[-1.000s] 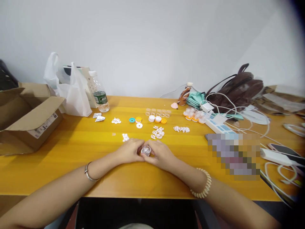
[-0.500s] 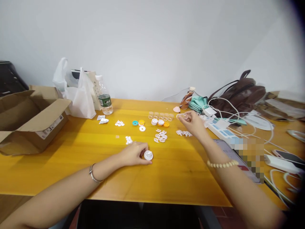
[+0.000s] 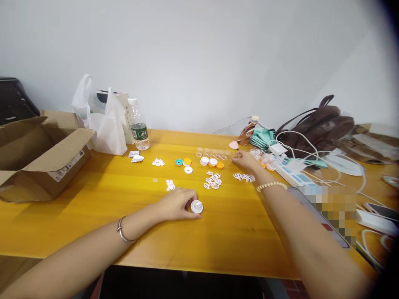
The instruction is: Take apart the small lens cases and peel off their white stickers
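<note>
My left hand [image 3: 182, 203] rests on the table near its front, thumb and fingers closed around a round white plastic part [image 3: 196, 207] with a raised centre. Small white pieces [image 3: 170, 185] lie just beyond that hand. Farther back, my right hand [image 3: 245, 159] has its fingertips pinched at the right end of a row of clear plastic rings [image 3: 215, 153]; whether a ring is between them is hidden. White and orange caps [image 3: 212, 162] sit in front of the rings. Nearer me lie white openwork pieces [image 3: 213, 181], with more lacy white pieces [image 3: 244, 177] below my right wrist.
A cardboard box [image 3: 46, 153], plastic bag [image 3: 109, 128] and water bottle [image 3: 140, 131] stand left. Teal, yellow and white rings [image 3: 188, 170] lie mid-table. At right are a power strip [image 3: 291, 174] with cables, a phone [image 3: 318, 211], a brown bag [image 3: 324, 124] and a drink bottle [image 3: 248, 131].
My right hand has lowered slightly toward the table beside the clear rings; the clear ring it was holding up no longer shows distinctly. My left hand keeps its grip. The view has shifted slightly.
</note>
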Demonstrator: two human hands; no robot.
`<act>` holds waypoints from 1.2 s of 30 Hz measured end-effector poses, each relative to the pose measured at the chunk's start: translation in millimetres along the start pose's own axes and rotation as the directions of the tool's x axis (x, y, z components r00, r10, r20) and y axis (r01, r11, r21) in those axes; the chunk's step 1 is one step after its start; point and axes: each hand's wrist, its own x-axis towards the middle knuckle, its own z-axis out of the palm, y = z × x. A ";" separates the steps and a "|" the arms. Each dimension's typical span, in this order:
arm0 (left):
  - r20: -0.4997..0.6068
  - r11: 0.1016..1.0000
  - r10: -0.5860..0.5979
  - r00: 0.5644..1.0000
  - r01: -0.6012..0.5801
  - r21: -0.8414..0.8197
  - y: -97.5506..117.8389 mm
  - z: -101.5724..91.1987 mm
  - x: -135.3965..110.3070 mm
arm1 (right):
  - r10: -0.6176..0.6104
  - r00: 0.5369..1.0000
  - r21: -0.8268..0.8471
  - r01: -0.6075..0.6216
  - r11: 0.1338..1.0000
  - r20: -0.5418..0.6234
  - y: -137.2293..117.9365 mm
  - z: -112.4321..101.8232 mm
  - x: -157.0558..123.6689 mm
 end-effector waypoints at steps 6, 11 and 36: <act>-0.001 1.000 -0.005 1.000 0.005 0.000 0.9 -0.5 -0.1 | -0.007 1.000 -0.044 0.008 0.999 0.009 -3.3 2.4 1.6; 0.000 1.000 -0.009 1.000 0.009 0.001 1.7 -1.0 -0.5 | -0.007 0.999 -0.046 0.008 0.999 0.036 -6.1 3.9 -0.6; -0.030 1.000 0.023 0.999 -0.022 0.020 0.9 2.0 -0.3 | -0.793 0.423 0.467 0.647 0.603 0.438 -82.9 13.9 -172.4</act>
